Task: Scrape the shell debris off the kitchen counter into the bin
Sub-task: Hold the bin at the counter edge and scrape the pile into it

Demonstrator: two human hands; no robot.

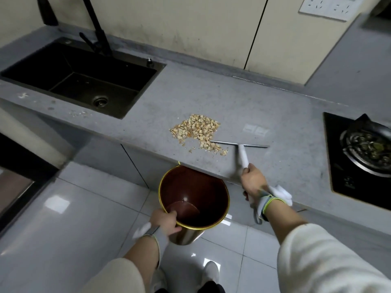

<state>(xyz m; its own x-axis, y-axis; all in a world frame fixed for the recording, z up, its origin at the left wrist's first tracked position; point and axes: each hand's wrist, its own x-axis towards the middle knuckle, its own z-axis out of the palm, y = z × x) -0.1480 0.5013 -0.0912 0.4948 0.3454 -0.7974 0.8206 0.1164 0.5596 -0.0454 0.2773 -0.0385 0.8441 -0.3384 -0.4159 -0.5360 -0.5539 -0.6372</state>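
Note:
A pile of tan shell debris (197,130) lies on the grey counter (232,106) near its front edge, with crumbs trailing toward the edge. My right hand (252,181) grips the white handle of a scraper (241,148), whose long metal blade rests on the counter just right of the pile. My left hand (167,220) holds the gold rim of a dark brown bin (193,199), which sits below the counter edge, under the pile.
A black sink (84,81) with a black tap is set into the counter at the left. A black hob with a dark pan (368,149) is at the right. Glossy floor tiles (74,208) lie below.

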